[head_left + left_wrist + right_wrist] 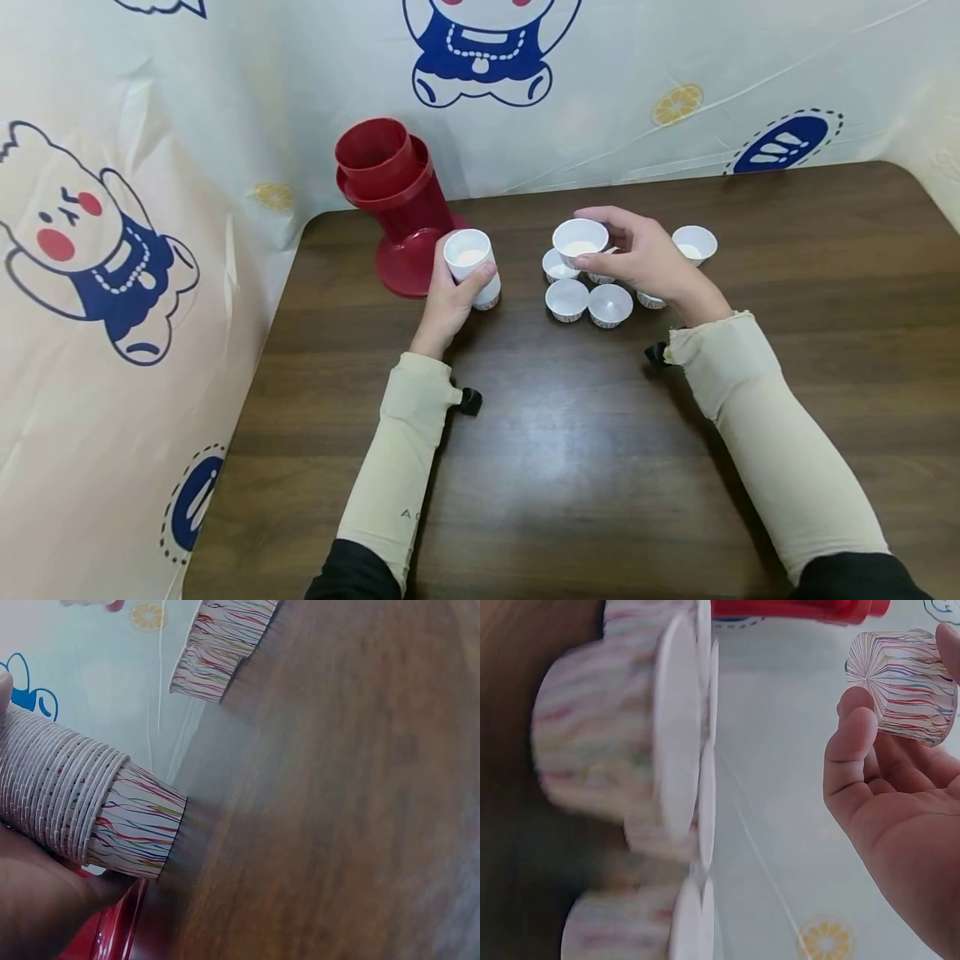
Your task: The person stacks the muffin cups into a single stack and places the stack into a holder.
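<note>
In the left wrist view, a tall stack of nested paper cups (56,784) with coloured wavy lines shows. My left hand (446,307) grips this stack, its mouth upward, beside the red stand (408,221); whether its base touches the table is unclear. A single paper cup (580,242) is pinched between thumb and fingers of my right hand (663,262), held above the cups on the table. Below it, separate paper cups stand close together mouth up, including a front left cup (567,300) and a front right cup (611,306). The right hand partly hides others.
Another paper cup (694,243) stands to the right, behind the right wrist. The brown wooden table (555,467) meets a printed cloth (315,100) at the back and left. The red stand has a round base and wide open top.
</note>
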### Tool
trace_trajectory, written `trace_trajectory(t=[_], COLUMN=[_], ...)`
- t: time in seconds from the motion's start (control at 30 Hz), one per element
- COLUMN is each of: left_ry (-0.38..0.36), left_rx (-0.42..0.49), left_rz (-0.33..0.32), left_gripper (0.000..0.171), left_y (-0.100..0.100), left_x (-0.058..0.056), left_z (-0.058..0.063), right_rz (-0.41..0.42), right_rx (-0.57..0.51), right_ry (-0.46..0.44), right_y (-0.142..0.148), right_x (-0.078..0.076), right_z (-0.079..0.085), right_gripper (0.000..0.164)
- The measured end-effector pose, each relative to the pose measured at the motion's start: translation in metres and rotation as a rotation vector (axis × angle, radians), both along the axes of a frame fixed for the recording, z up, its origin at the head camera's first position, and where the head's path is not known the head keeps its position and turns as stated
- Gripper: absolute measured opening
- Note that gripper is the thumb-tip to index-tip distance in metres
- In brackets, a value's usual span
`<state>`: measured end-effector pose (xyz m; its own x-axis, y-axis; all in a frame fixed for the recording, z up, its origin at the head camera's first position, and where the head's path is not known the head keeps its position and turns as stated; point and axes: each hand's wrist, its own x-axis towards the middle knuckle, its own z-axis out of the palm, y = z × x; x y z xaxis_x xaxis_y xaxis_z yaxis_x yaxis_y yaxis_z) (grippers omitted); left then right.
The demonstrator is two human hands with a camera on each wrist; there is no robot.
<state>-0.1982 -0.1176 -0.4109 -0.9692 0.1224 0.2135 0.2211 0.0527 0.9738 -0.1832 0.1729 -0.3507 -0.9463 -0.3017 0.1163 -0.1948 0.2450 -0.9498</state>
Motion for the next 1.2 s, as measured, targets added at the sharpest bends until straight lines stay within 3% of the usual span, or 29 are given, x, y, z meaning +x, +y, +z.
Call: trace_trajectory(t=[0.3,0.73,1.2], left_ry=[0.015,-0.012,-0.007], left_rx=[0.005,-0.017,0.007], left_rz=[-0.001,-0.002,-0.015], left_gripper=[0.064,0.068,0.066], left_y=[0.0,-0.002,-0.002], left_x=[0.0,0.0,-0.001], left_z=[0.001,0.0,-0.001], right_rz=[0.055,0.06,0.069], right_rx=[-0.039,-0.016,-0.094], right_ry=[0.022,0.047,0.075], right_y=[-0.034,-0.066,-0.089], right_x=[-0.005,-0.011,-0.018], right_z=[0.002,0.009,0.013], right_gripper=[0.059,0.06,0.061])
